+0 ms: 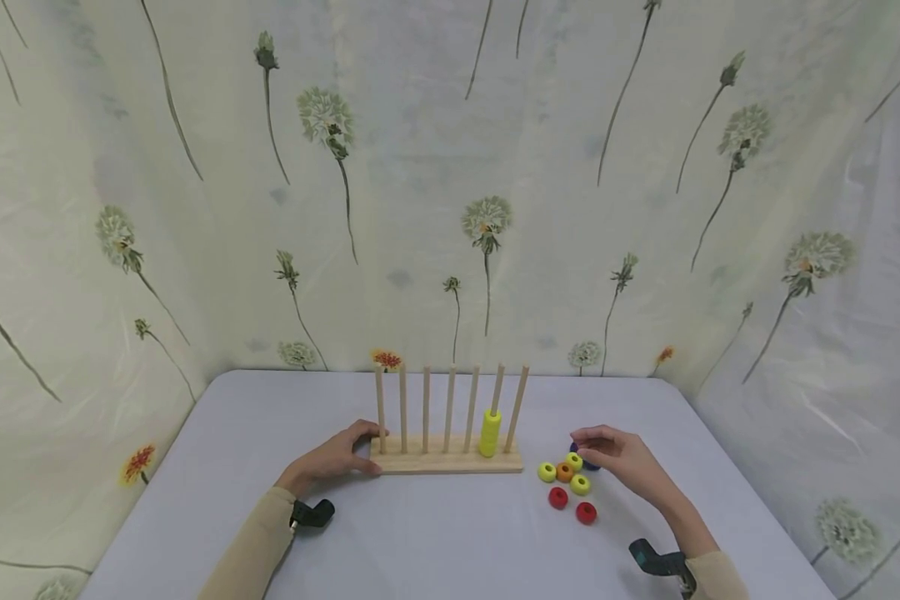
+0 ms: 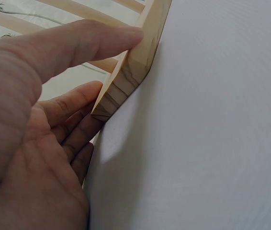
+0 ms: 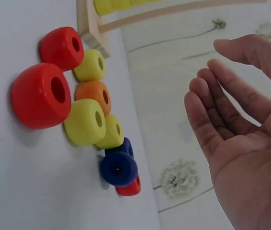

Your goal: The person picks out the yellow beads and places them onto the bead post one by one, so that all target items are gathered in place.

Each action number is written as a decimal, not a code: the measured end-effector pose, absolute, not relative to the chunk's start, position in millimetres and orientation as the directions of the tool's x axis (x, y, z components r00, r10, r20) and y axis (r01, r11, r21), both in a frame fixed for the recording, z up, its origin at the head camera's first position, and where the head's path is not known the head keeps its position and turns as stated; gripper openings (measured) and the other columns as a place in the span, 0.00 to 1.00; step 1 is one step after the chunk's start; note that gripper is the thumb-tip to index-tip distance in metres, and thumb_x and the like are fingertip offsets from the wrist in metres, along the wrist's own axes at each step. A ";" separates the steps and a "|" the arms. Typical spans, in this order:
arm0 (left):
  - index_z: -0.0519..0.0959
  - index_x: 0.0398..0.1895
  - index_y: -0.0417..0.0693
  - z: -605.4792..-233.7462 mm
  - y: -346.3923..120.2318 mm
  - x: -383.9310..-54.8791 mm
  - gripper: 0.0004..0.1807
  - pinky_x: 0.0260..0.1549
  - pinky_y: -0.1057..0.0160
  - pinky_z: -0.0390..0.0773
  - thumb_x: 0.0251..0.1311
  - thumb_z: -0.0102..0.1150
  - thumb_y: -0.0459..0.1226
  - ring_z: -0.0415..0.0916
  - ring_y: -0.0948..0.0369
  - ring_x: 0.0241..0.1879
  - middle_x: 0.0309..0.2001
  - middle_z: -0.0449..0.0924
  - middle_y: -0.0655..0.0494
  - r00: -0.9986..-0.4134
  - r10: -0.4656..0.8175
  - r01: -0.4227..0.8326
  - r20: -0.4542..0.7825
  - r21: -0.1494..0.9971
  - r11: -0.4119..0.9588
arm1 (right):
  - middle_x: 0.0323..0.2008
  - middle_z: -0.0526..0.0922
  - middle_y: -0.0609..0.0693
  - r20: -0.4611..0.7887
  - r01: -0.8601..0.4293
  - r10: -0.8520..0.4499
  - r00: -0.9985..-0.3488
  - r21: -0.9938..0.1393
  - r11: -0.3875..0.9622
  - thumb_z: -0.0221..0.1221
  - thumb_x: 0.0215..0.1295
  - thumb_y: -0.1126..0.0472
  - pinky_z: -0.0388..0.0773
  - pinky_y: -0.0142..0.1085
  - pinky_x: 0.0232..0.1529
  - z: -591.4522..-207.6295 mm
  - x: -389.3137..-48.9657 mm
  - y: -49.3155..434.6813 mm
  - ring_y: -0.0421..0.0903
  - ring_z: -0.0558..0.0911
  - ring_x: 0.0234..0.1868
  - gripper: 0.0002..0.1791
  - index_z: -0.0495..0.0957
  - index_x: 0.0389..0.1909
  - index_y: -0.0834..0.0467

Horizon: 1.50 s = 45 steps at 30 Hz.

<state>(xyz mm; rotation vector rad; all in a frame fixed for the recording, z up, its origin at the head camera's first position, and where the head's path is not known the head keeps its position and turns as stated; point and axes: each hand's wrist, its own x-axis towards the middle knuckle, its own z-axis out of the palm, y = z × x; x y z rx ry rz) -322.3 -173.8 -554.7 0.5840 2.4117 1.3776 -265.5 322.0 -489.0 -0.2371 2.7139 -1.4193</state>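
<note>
A wooden peg rack (image 1: pixel 446 467) with several upright pegs stands on the table, with yellow beads (image 1: pixel 490 433) stacked on the second peg from the right. My left hand (image 1: pixel 337 454) holds the rack's left end, thumb (image 2: pixel 102 43) on the near side and fingers behind. To the right of the rack, my right hand (image 1: pixel 622 457) hovers over loose beads, its fingers slightly bent and nothing between them. Beneath it lie blue beads (image 3: pixel 119 168), partly covered by the hand in the head view. Near them are yellow beads (image 3: pixel 85 122), an orange bead (image 3: pixel 93 96) and red beads (image 3: pixel 42 98).
The white table (image 1: pixel 420 542) has its far edge against a curtain (image 1: pixel 420 167) printed with dandelions. Dark wrist-camera mounts (image 1: pixel 656 560) sit on both forearms, close above the tabletop.
</note>
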 end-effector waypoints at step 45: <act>0.68 0.60 0.48 -554.5 -172.8 -322.7 0.38 0.68 0.44 0.53 0.45 0.75 0.42 0.56 0.50 0.69 0.64 0.66 0.49 -0.881 0.470 0.184 -0.059 0.872 0.454 | 0.49 0.82 0.56 -0.106 0.022 -0.110 -0.988 -0.810 0.586 0.66 0.59 0.58 0.81 0.33 0.45 -539.1 -258.7 342.1 0.46 0.82 0.45 0.22 0.77 0.52 0.62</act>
